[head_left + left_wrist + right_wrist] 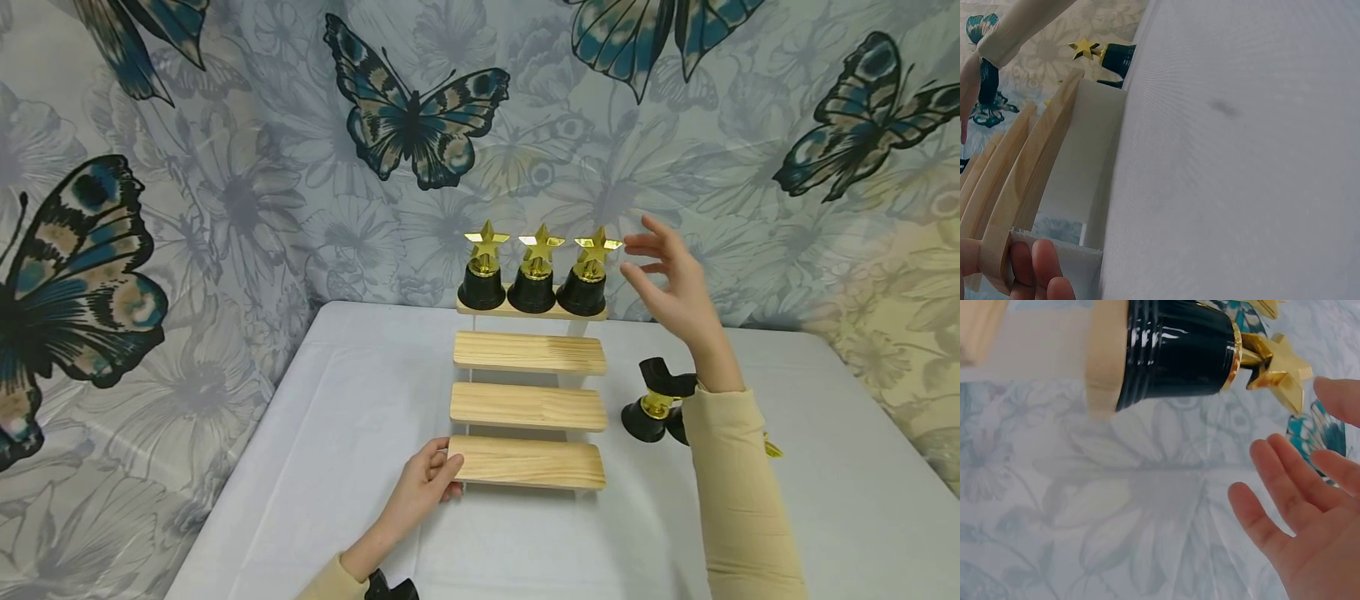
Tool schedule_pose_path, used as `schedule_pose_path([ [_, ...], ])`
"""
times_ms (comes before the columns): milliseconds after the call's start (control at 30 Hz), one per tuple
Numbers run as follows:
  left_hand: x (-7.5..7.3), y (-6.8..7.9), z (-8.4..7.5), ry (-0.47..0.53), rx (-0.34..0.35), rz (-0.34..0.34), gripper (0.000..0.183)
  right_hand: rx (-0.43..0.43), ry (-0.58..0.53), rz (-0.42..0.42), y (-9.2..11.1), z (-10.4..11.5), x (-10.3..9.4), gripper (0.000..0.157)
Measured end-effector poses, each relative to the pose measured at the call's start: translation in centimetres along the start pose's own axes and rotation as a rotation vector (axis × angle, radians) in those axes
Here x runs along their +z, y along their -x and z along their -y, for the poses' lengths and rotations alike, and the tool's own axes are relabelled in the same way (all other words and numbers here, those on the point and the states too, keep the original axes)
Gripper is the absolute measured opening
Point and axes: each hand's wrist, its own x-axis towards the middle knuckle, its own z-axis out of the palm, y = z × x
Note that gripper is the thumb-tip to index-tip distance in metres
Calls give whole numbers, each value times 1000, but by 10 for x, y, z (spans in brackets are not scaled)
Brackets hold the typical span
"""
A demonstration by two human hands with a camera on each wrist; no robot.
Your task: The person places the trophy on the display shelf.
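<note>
Three gold star trophies with black bases stand side by side on the top step of a tiered wooden display stand; the rightmost trophy (pixel 587 275) is closest to my right hand (pixel 671 279). That hand is raised just right of the star, its fingers apart and holding nothing. In the right wrist view a gap shows between the fingertips (pixel 1260 450) and the gold star (pixel 1282 369). My left hand (pixel 427 479) grips the left end of the lowest wooden step (pixel 528 462), thumb above and fingers beneath. The left wrist view shows those fingers (pixel 1044 259) against the stand's clear side support.
More trophies (pixel 643 421) are on the white-covered table (pixel 360 375) right of the stand, partly hidden by my right forearm. The two middle steps (pixel 528 406) hold nothing. Behind the table hangs a butterfly-print cloth (pixel 262 208).
</note>
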Motion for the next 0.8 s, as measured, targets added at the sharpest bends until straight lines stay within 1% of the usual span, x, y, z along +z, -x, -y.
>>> schedule_pose_path([
  [100, 0, 0, -1, 5, 6, 1, 43, -15, 2, -30, 8, 11, -4, 61],
  [200, 0, 2, -8, 8, -2, 4, 40, -34, 12, -52, 16, 22, -7, 56],
  [333, 1, 4, -16, 10, -19, 6, 36, -61, 43, -74, 27, 26, -10, 52],
  [433, 0, 3, -13, 8, -13, 6, 39, -51, 74, -76, 36, 26, -13, 50],
  [567, 0, 2, -5, 6, -4, 4, 45, 1, 124, -58, 48, 28, -16, 46],
  [700, 0, 0, -1, 6, -9, 1, 46, 25, 158, -46, 59, 24, -18, 41],
  [800, 1, -1, 3, 8, -19, 2, 45, 25, 163, -46, 68, 7, -20, 38],
])
